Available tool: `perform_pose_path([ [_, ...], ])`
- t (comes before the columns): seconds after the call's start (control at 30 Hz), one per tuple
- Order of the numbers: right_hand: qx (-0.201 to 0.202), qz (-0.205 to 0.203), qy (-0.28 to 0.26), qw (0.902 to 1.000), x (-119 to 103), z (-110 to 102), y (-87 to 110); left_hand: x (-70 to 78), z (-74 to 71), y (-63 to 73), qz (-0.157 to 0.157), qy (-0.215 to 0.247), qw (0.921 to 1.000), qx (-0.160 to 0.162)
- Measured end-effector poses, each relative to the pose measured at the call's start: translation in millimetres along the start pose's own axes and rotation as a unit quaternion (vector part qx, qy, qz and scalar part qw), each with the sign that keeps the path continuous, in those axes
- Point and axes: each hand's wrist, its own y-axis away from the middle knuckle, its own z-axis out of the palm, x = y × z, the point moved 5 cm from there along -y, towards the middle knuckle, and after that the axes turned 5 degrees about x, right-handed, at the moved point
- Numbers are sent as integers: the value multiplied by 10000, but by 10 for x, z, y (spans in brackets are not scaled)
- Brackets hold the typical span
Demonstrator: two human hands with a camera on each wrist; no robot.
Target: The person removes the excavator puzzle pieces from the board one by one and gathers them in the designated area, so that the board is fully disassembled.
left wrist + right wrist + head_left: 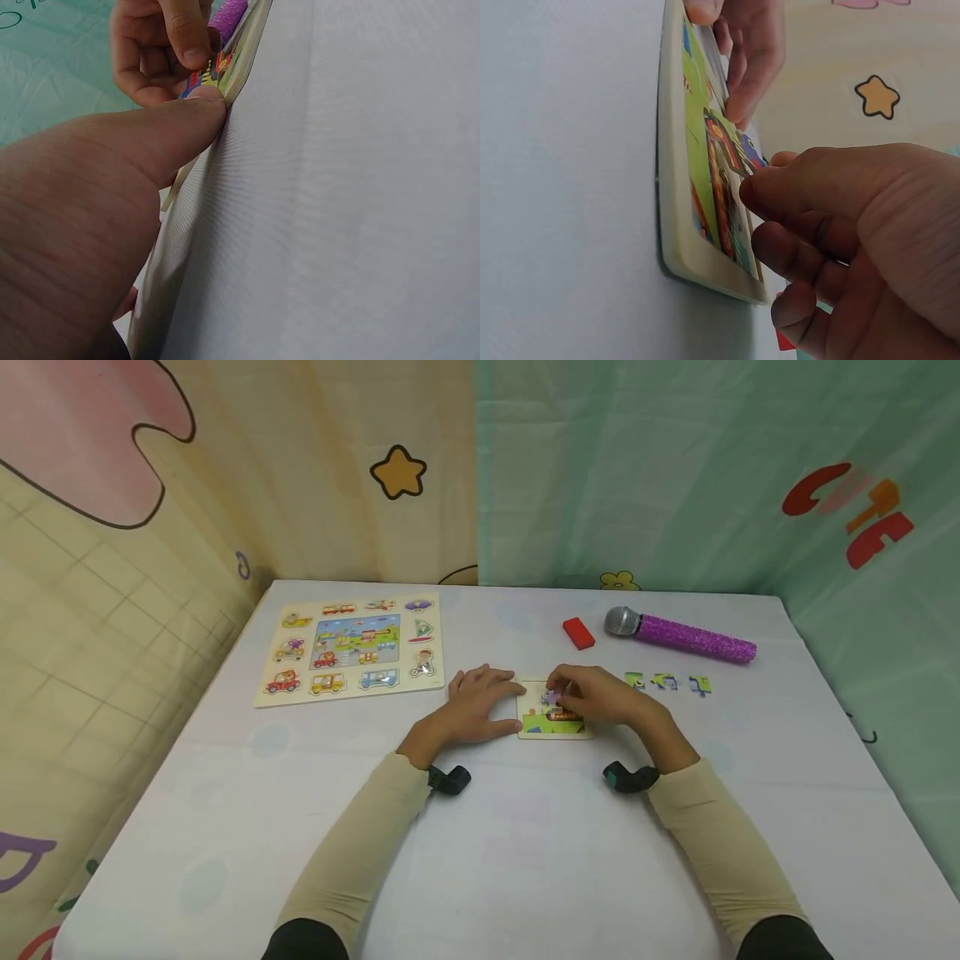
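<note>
A small wooden puzzle board point(534, 724) with a green and tan picture lies at the middle of the table. My left hand point(480, 703) rests at its left side, fingers extended, with the thumb and a fingertip at the edge. In the left wrist view, the thumb point(187, 124) presses on the rim. Over the board, my right hand point(596, 693) pinches a colourful puzzle piece point(739, 146) between thumb and fingertips. That piece tilts above the picture, partly covered by the fingers. Three loose puzzle pieces point(664, 681) lie in a row right of the right hand.
A larger wooden puzzle board point(352, 685) with vehicle pictures lies at the back left. Behind the small board are a red block point(578, 633) and a microphone point(693, 639) with a glittery purple handle. Patterned curtains point(622, 468) stand behind the white table point(510, 860).
</note>
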Motion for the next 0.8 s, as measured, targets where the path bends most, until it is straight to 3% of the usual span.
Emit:
perform_pose_path([
  [0.23,330,-157,44,9993,41,-83,5,4,-4,-2,-10,-44,10000,-14],
  [0.57,265,-261,-240,9990,60,-63,-10,8,-6,-3,-75,17,10000,3],
  [0.8,377,-250,-99,9989,74,-117,21,9,-4,-12,-77,-17,10000,-40],
])
